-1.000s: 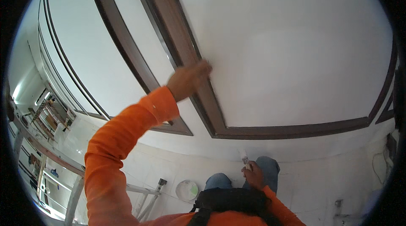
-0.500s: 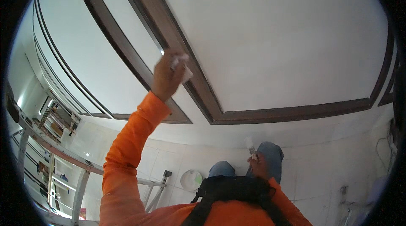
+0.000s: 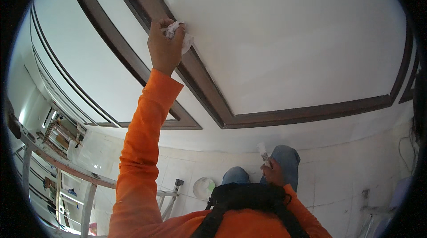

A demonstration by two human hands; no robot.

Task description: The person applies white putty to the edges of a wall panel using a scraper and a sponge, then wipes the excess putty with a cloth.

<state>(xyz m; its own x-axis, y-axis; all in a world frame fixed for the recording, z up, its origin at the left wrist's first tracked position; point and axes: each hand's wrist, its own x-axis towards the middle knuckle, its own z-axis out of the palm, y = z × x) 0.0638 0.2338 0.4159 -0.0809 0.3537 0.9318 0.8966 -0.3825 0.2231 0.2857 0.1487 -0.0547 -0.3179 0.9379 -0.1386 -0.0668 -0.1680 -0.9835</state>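
My left hand (image 3: 165, 48) is raised to the wall, its fingers closed round a crumpled white cloth (image 3: 187, 42). The cloth lies against the inner edge of a dark brown wooden moulding (image 3: 195, 66), which frames a white wall panel (image 3: 284, 46). Low by my right knee, my right hand (image 3: 274, 172) grips a paintbrush (image 3: 265, 158) by its handle, white bristles pointing away from me toward the wall. Some of the fingers on the brush are hidden from above.
A metal ladder or scaffold frame (image 3: 89, 207) curves along the left. A round white tub (image 3: 203, 188) stands on the tiled floor (image 3: 333, 175) left of my knees. Further brown mouldings (image 3: 106, 26) run along the wall to the left. A cable (image 3: 401, 151) hangs at the far right.
My left hand has moved up and slightly left along the moulding with the cloth. My right hand stays by the knee, still holding the paintbrush.
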